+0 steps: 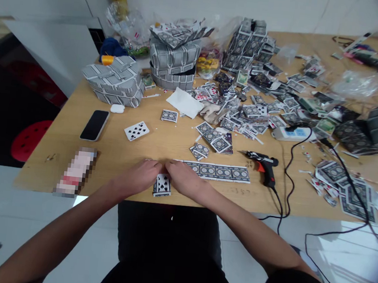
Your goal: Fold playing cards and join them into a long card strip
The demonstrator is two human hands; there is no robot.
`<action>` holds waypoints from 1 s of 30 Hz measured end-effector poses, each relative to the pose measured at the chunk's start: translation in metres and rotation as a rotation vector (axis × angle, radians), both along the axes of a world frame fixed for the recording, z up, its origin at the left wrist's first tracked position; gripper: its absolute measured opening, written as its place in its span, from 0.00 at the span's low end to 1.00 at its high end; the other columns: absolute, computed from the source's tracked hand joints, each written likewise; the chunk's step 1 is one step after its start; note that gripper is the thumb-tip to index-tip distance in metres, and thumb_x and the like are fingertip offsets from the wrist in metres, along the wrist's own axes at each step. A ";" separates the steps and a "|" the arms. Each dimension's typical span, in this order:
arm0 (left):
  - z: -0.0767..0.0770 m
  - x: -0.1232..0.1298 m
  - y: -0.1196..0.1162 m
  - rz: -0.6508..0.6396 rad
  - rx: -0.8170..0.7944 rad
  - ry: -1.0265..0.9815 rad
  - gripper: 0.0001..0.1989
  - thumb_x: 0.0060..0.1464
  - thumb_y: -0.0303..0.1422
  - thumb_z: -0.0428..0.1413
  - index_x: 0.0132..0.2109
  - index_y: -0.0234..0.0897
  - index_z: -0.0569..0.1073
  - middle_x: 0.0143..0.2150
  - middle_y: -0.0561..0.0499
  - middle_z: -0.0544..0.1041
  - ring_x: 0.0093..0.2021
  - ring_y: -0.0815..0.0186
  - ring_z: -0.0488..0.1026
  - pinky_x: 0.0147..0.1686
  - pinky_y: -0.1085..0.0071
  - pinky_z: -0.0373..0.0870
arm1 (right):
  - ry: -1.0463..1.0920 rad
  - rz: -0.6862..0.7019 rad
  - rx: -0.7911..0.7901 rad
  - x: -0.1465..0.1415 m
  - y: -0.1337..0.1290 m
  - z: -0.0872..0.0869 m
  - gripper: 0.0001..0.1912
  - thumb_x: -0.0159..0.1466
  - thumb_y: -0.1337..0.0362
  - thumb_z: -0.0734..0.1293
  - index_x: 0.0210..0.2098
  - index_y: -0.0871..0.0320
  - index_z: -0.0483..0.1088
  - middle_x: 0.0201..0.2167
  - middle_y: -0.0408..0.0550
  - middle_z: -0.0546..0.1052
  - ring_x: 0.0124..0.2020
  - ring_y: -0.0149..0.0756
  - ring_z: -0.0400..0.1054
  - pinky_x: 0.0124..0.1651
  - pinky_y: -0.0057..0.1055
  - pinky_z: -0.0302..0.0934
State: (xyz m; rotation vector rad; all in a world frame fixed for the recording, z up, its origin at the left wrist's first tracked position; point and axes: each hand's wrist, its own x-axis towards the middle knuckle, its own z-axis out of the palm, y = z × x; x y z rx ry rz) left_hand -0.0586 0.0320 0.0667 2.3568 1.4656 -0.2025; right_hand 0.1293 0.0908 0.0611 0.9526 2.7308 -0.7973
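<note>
My left hand point(144, 175) and my right hand point(181, 176) meet at the table's front edge, both closed on a playing card point(163, 184) with spades on its face. The card's lower edge shows a folded, patterned border; its upper part is hidden under my fingers. Just behind my right hand lies a strip of joined card pieces point(222, 172), dark with round white patterns. A loose spade card point(136, 131) lies face up beyond my left hand. A small folded card piece point(199, 151) sits behind the strip.
A glue gun point(265, 164) with its cord lies right of the strip, near a white power strip point(293, 133). Heaped card scraps point(246, 107) cover the back right. Woven card baskets point(174, 59) stand behind. A phone point(94, 125) lies at left.
</note>
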 end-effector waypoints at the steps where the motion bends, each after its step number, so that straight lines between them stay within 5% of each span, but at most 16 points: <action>1: -0.001 -0.001 0.000 0.000 0.004 -0.009 0.07 0.66 0.24 0.52 0.45 0.34 0.75 0.46 0.43 0.81 0.50 0.54 0.78 0.53 0.58 0.73 | 0.002 -0.001 0.000 0.000 0.000 -0.001 0.14 0.67 0.79 0.61 0.45 0.64 0.76 0.47 0.62 0.82 0.47 0.46 0.78 0.47 0.34 0.67; 16: -0.017 -0.002 -0.011 -0.011 0.126 -0.004 0.09 0.66 0.23 0.50 0.45 0.34 0.74 0.44 0.42 0.80 0.47 0.54 0.79 0.51 0.55 0.75 | 0.002 -0.030 0.013 0.003 -0.007 -0.007 0.16 0.68 0.80 0.60 0.50 0.65 0.74 0.49 0.61 0.80 0.48 0.44 0.77 0.48 0.35 0.67; 23: -0.012 0.006 -0.013 -0.067 0.165 0.094 0.14 0.62 0.15 0.49 0.45 0.34 0.74 0.40 0.44 0.80 0.42 0.55 0.78 0.48 0.58 0.75 | 0.014 -0.010 0.033 0.003 -0.004 -0.004 0.14 0.69 0.80 0.61 0.46 0.63 0.75 0.47 0.58 0.81 0.47 0.45 0.78 0.48 0.34 0.66; 30: -0.002 0.015 -0.026 -0.087 0.235 0.166 0.15 0.60 0.13 0.49 0.46 0.31 0.74 0.43 0.42 0.79 0.46 0.54 0.77 0.52 0.57 0.73 | 0.032 0.006 0.103 0.005 -0.020 -0.004 0.16 0.73 0.79 0.59 0.54 0.64 0.72 0.53 0.59 0.78 0.55 0.46 0.74 0.55 0.36 0.67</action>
